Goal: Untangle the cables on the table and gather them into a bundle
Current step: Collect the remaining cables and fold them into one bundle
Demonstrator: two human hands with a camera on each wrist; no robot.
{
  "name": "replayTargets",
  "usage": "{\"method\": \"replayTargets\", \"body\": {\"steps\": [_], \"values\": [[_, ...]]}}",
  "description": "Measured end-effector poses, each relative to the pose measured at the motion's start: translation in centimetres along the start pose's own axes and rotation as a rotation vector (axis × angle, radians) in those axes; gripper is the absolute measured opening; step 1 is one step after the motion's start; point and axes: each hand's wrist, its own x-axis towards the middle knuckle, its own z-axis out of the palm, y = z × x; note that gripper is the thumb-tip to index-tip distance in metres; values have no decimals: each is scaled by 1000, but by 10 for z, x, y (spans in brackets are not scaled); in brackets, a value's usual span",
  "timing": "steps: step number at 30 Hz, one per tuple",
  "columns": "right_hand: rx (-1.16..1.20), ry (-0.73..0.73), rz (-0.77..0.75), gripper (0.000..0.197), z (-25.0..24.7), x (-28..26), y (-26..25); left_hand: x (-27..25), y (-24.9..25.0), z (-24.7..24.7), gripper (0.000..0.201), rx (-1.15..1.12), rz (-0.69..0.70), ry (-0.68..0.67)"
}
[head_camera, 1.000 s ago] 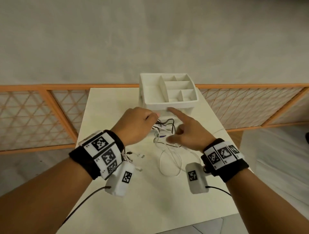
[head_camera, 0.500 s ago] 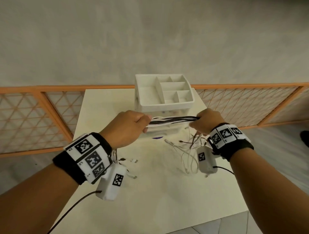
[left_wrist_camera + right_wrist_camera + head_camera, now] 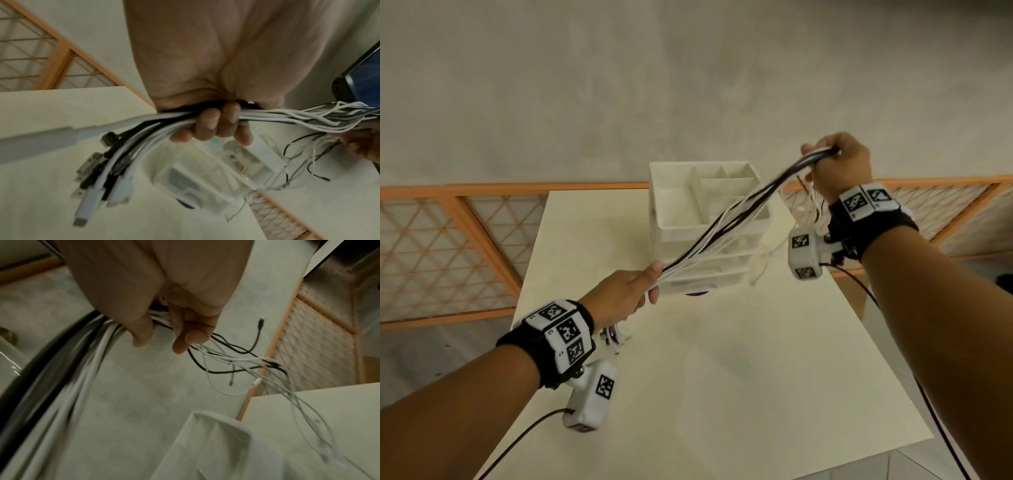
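A bundle of white and black cables stretches taut through the air between my two hands. My left hand grips one end low above the table; its curled fingers wrap the cables, and several plug ends hang below the fist. My right hand holds the other end raised high at the right. In the right wrist view its fingers close round the cables, and thin loose tails dangle beneath.
A white plastic drawer organiser with open top compartments stands at the far middle of the cream table. An orange-framed lattice fence runs behind the table on both sides. Something purple peeks out at the organiser's base.
Both hands took hold of the cables lying on the table, lifted them and pulled apart. The right hand has since risen high and to the right, drawing the bundle taut and slanted.
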Motion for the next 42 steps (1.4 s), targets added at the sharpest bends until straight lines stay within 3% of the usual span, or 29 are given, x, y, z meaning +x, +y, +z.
{"method": "replayTargets", "body": {"steps": [3, 6, 12, 17, 21, 24, 26, 28, 30, 32, 34, 37, 39, 42], "values": [[195, 23, -131, 19, -1, 8, -18, 8, 11, -3, 66, 19, 64, 87], [288, -14, -126, 25, 1, 0, -7, 13, 8, -7, 60, 41, 67, 140], [105, -147, 196, 33, 24, -44, 97, 9, -27, -7, 54, 141, -18, 194], [-178, -390, 506, 15, 40, -90, 182, -1, -47, 0, 46, 257, -72, 118], [-418, -576, 615, 75, 38, -107, 181, -5, -50, 14, 38, 302, -84, 82], [-609, -656, 450, 86, 37, -116, 160, -8, -48, 27, 35, 378, -81, 87], [-555, -747, 294, 89, 41, -131, 144, -12, -45, 37, 35, 454, -58, 85], [-461, -930, 162, 88, 51, -165, 124, -17, -40, 48, 35, 482, -12, 64], [-452, -1045, 78, 67, 69, -207, 114, -25, -32, 57, 32, 517, 58, -7], [-492, -1012, 70, 25, 82, -235, 117, -31, -28, 62, 33, 580, 121, -122], [-514, -896, 77, 24, 87, -241, 131, -34, -32, 63, 35, 581, 116, -238], [-487, -636, 37, 4, 82, -235, 143, -37, -47, 60, 36, 506, 24, -303], [-507, -654, 70, 12, 82, -237, 153, -39, -57, 63, 38, 530, -15, -279], [-670, -906, 177, 52, 81, -252, 156, -41, -71, 72, 37, 611, -60, -242]]}}
